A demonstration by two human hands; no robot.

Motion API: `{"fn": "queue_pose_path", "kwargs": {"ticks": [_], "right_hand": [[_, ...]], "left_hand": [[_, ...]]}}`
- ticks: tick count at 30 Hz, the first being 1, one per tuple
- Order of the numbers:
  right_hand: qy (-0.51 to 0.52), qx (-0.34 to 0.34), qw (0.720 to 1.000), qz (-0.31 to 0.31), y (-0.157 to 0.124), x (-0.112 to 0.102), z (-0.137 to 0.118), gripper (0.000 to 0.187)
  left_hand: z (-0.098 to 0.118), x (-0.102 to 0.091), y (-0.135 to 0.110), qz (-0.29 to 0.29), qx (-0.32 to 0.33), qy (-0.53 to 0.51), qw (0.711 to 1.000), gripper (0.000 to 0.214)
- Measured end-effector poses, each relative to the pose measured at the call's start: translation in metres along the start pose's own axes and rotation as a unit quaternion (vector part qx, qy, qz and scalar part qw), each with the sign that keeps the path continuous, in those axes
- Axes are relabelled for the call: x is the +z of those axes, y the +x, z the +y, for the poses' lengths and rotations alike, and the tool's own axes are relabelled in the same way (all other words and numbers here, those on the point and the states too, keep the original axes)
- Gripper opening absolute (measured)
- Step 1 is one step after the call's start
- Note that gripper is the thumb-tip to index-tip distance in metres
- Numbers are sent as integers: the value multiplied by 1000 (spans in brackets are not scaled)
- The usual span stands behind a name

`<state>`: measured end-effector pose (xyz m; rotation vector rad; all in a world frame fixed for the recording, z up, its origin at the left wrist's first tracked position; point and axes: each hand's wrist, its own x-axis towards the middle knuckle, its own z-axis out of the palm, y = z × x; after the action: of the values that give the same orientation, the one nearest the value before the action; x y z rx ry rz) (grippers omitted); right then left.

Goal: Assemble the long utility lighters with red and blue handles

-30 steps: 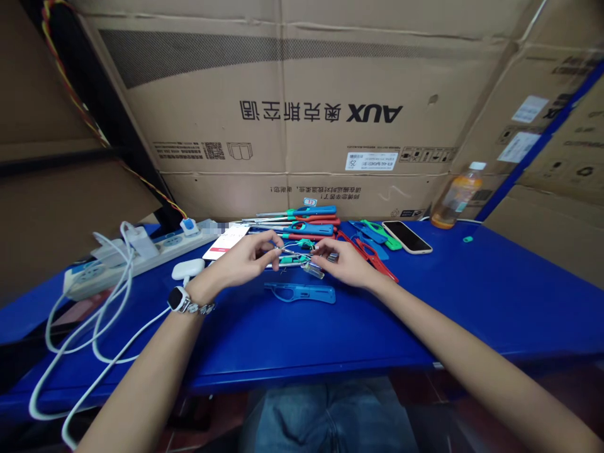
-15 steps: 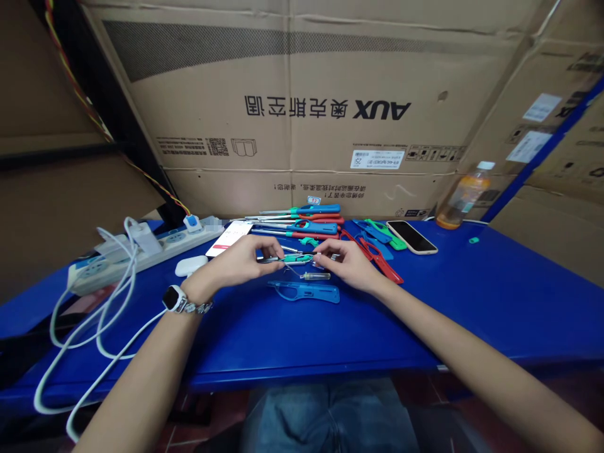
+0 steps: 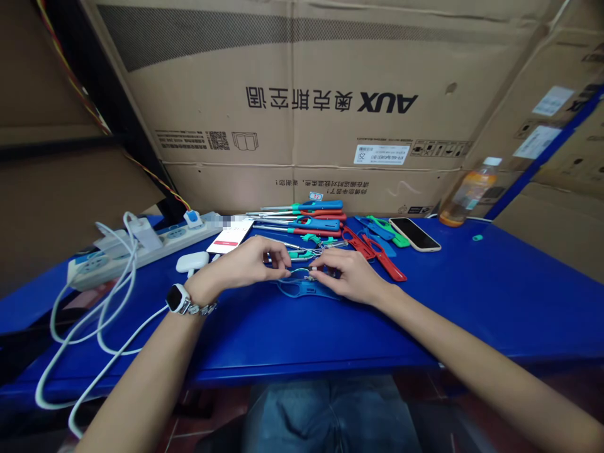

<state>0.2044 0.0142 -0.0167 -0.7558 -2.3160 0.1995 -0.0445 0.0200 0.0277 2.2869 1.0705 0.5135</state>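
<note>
My left hand [image 3: 252,263] and my right hand [image 3: 349,275] meet over a blue plastic lighter shell [image 3: 302,289] lying on the blue table [image 3: 472,302]. Both hands pinch a small metal and clear inner part [image 3: 304,275] held just above that shell. The fingers of each hand are curled closed on it. A watch [image 3: 178,297] sits on my left wrist. Behind the hands lie a green piece [image 3: 298,254] and several long-necked lighters [image 3: 306,220] in blue, red and green.
Red and blue handle shells [image 3: 372,248] lie right of the pile, then a phone [image 3: 414,233] and a bottle [image 3: 465,192]. A power strip [image 3: 141,242] with white cables [image 3: 89,327], a white case [image 3: 192,260] and a card [image 3: 231,235] are left. Cardboard boxes [image 3: 330,107] stand behind.
Both hands have come down and nearer to me, bringing the small inner part from above the table onto the blue shell.
</note>
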Motion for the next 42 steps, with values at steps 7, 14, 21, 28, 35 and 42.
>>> {"fn": "queue_pose_path", "kwargs": {"ticks": [7, 14, 21, 28, 35, 42], "right_hand": [[-8, 3, 999, -49, 0, 2, -5, 20], [-31, -5, 997, -75, -3, 4, -10, 24], [-7, 11, 995, -102, -6, 2, -12, 9], [-34, -3, 990, -139, -6, 2, -12, 11], [-28, 10, 988, -149, -5, 3, -13, 13], [17, 64, 990, -122, -5, 4, -15, 7]], "left_hand": [[1, 10, 2, 5, 36, 3, 999, 24], [8, 23, 5, -41, 38, 33, 998, 16], [5, 20, 4, -97, 18, 12, 995, 17], [7, 20, 5, -52, 0, 46, 998, 22], [8, 18, -7, -8, 71, 75, 995, 7], [12, 32, -11, -13, 72, 215, 974, 12]]}}
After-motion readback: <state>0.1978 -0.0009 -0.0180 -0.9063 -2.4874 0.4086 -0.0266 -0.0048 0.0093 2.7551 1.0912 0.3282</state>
